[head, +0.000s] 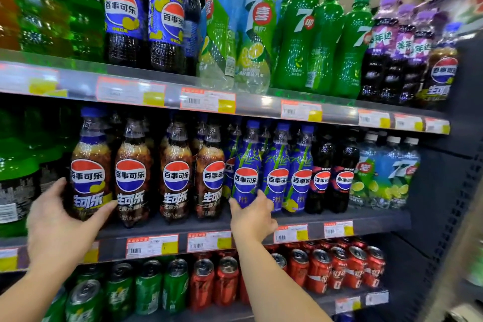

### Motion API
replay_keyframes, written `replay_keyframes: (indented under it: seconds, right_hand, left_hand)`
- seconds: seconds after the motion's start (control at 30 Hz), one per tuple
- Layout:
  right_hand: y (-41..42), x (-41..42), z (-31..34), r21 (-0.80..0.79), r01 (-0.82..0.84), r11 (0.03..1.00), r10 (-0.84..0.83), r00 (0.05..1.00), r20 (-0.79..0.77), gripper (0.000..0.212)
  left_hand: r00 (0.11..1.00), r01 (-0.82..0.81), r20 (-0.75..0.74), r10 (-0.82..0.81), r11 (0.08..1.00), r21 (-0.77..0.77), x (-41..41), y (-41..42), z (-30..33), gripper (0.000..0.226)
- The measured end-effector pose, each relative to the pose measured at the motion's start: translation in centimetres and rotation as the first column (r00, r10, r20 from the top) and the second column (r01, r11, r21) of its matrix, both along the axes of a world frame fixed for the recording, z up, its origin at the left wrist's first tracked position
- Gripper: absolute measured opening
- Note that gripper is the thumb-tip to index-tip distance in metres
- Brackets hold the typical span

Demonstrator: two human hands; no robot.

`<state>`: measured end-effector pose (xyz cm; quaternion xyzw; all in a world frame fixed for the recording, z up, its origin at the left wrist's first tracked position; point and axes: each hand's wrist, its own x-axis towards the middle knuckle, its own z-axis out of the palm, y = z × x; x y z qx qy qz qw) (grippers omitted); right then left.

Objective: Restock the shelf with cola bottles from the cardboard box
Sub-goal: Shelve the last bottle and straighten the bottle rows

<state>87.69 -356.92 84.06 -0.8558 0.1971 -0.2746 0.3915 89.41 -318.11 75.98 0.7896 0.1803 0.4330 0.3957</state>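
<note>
My left hand (58, 227) grips a brown cola bottle with a blue cap (88, 165) at the left end of the middle shelf (183, 227), its base at the shelf's front edge. Three similar brown cola bottles (176, 172) stand in a row to its right. My right hand (252, 217) holds the bottom of a blue-labelled cola bottle (247, 165), the first of a row of blue bottles. The cardboard box is out of view.
The upper shelf (170, 89) carries large cola, clear soda, green lemon-lime and purple bottles. Dark bottles (332, 172) and clear soda bottles (384, 172) fill the middle shelf's right end. Green cans (146, 285) and red cans (337, 266) sit below. A dark upright panel (449, 191) closes the right side.
</note>
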Motion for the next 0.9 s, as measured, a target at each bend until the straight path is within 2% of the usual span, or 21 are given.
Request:
replay_keyframes:
  seconds: [0.1, 0.23, 0.4, 0.5, 0.57, 0.67, 0.77, 0.9]
  right_hand:
    - [-0.4, 0.2, -0.1, -0.032, -0.021, 0.999, 0.021, 1.000, -0.002, 0.074]
    - [-1.0, 0.2, -0.4, -0.103, -0.091, 0.990, 0.093, 0.996, 0.015, 0.074]
    - [-1.7, 0.1, -0.5, -0.134, -0.172, 0.976, 0.172, 0.985, -0.006, 0.072]
    - [-2.7, -0.4, -0.5, -0.042, -0.153, 0.987, 0.157, 0.979, 0.132, 0.064]
    - [-3.9, -0.8, -0.5, -0.008, -0.016, 1.000, 0.017, 0.969, 0.247, 0.056]
    - [-5.6, -0.8, -0.8, -0.020, 0.102, 0.995, -0.097, 0.982, 0.165, 0.062]
    - [-6.5, -0.1, -1.3, -0.072, 0.068, 0.995, -0.062, 0.994, 0.085, 0.067]
    - [-7.2, 0.7, -1.7, -0.083, 0.033, 0.996, -0.025, 0.995, 0.093, 0.066]
  left_hand:
    - [0.999, -0.002, 0.051, 0.005, 0.998, -0.060, 0.3, 0.5, -0.3, 0.118]
    - [1.000, 0.010, 0.003, -0.010, 0.995, -0.102, 1.0, 1.8, -2.0, 0.118]
    - [0.998, 0.059, -0.017, -0.060, 0.996, -0.066, 2.0, 2.4, -2.5, 0.108]
    - [0.999, 0.011, 0.049, -0.011, 1.000, -0.001, 0.7, 0.7, -1.0, 0.105]
    - [0.998, -0.037, 0.061, 0.035, 0.999, 0.022, -0.8, -1.3, 0.5, 0.102]
    - [0.990, -0.070, 0.128, 0.063, 0.996, 0.049, -2.3, -5.3, 3.1, 0.103]
    - [0.972, -0.076, 0.223, 0.070, 0.997, 0.018, -3.2, -10.0, 5.6, 0.109]
    - [0.978, -0.087, 0.195, 0.074, 0.994, 0.060, -4.5, -13.8, 7.7, 0.109]
